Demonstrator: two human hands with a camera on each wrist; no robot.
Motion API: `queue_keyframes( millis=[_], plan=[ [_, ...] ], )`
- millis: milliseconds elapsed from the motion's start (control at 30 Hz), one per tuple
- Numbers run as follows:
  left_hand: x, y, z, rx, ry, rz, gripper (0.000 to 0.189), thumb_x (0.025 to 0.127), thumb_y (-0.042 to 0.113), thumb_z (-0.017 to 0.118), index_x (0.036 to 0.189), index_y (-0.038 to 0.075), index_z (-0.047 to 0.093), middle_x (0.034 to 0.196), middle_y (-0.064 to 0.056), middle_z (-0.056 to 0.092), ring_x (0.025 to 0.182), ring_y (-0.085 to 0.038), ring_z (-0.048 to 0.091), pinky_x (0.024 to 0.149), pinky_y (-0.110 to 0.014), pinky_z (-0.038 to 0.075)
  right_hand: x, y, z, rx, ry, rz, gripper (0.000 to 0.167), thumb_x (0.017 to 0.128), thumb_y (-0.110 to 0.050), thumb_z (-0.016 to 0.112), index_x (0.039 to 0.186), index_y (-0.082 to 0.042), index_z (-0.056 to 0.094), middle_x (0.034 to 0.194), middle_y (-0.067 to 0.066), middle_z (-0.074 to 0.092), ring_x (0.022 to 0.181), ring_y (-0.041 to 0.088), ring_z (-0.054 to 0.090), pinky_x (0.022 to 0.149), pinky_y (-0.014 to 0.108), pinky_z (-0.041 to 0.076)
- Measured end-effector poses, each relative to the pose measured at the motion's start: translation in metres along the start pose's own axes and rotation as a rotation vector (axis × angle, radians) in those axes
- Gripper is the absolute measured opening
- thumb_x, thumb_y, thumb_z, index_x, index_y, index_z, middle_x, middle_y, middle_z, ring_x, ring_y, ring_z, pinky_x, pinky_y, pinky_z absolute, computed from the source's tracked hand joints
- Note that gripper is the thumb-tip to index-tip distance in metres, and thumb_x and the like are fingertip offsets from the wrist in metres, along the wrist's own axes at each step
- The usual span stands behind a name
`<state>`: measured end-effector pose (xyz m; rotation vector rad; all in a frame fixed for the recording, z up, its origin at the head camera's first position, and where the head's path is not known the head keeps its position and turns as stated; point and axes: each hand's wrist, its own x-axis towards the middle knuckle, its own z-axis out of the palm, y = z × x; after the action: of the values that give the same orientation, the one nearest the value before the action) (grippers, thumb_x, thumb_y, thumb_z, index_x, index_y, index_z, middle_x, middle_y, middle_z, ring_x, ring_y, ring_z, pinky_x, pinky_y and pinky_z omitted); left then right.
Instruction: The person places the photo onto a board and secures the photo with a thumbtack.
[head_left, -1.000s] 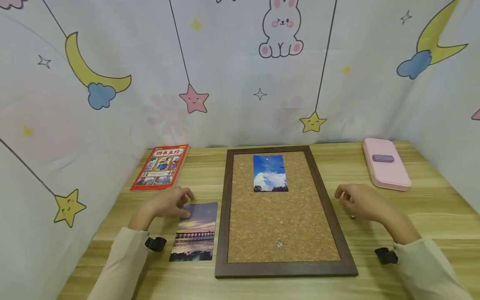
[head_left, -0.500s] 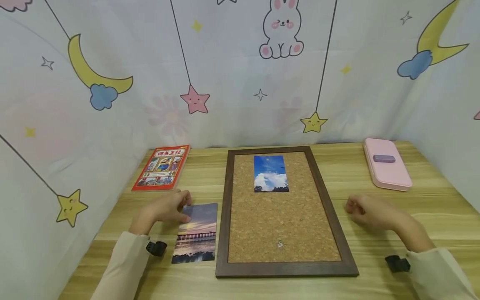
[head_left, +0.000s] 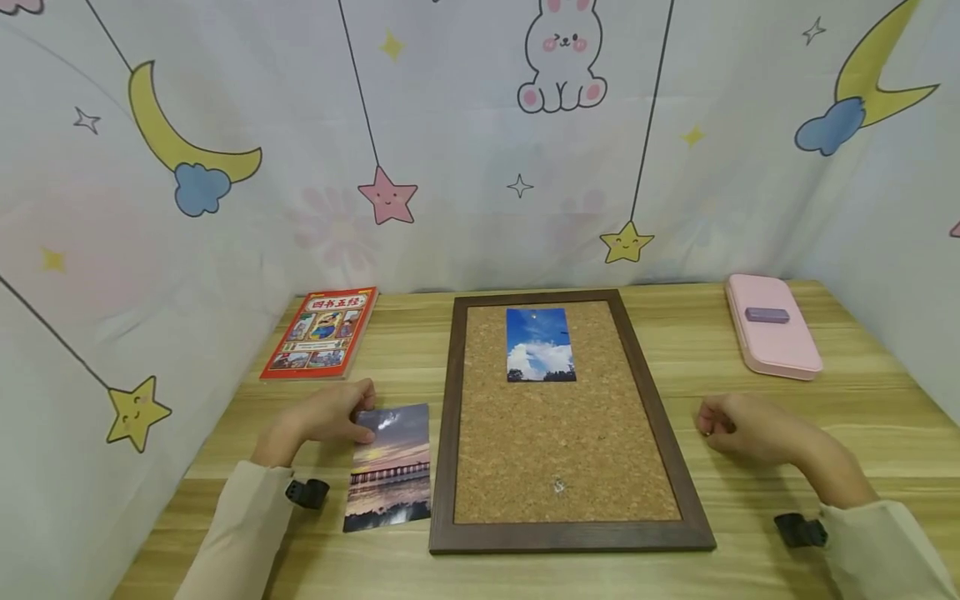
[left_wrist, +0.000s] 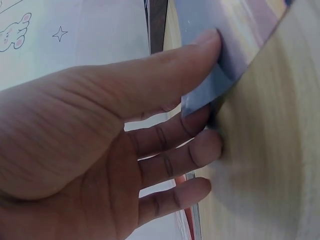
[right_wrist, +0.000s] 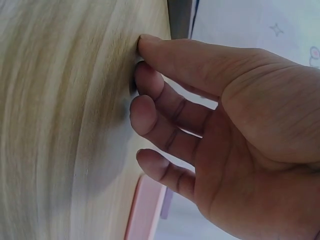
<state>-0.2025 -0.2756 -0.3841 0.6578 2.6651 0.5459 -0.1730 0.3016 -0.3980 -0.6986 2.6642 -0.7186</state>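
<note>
My left hand (head_left: 318, 417) pinches the upper left corner of a sunset pier photo (head_left: 393, 483). In the left wrist view, the thumb lies over the bent photo corner (left_wrist: 205, 90), with fingers beneath. A framed cork board (head_left: 562, 433) lies just right of that photo, and a blue sky photo (head_left: 540, 354) is fixed near its top by a small gold pin (head_left: 534, 317). Right of the board, my right hand (head_left: 761, 429) is low on the table, fingers curled and thumb close to them. A tiny shiny thing (head_left: 708, 432) shows at its fingertips; I cannot tell whether it is gripped.
A red-covered book (head_left: 322, 333) lies at the back left of the wooden table (head_left: 600, 575). At the back right sits a pink case (head_left: 776, 329) with a purple tab. Printed fabric (head_left: 465, 125) hangs behind the table. A small clear thing (head_left: 558, 486) lies low on the cork.
My right hand has moved right and lower, over the spot where a tiny shiny thing showed. My left hand has shifted slightly left, and the pier photo has turned a little and now catches glare.
</note>
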Motion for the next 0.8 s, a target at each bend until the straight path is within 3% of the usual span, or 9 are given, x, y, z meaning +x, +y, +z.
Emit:
queue_keyframes(
  millis=[467,800],
  plan=[
    [-0.003,0.001,-0.007,-0.027,-0.037,0.012,0.013,0.095,0.010,0.068,0.107,0.009,0.062,0.094,-0.002,0.064,0.084,-0.016,0.057,0.075,-0.037,0.048,-0.001,0.000,-0.005,0.018,-0.034,-0.011,0.010,0.090,-0.002,0.068,0.088,-0.009,0.061,0.077,-0.005,0.055,0.066,0.004,0.047,0.059,0.025,0.042],
    [-0.007,-0.002,-0.013,-0.068,-0.036,0.055,0.011,0.099,0.008,0.062,0.108,0.013,0.061,0.095,-0.001,0.064,0.086,-0.016,0.059,0.076,-0.036,0.048,-0.001,0.001,-0.007,0.015,-0.037,-0.025,0.011,0.091,-0.004,0.067,0.087,-0.011,0.060,0.076,-0.006,0.053,0.066,0.003,0.047,0.059,0.025,0.042]
  ],
)
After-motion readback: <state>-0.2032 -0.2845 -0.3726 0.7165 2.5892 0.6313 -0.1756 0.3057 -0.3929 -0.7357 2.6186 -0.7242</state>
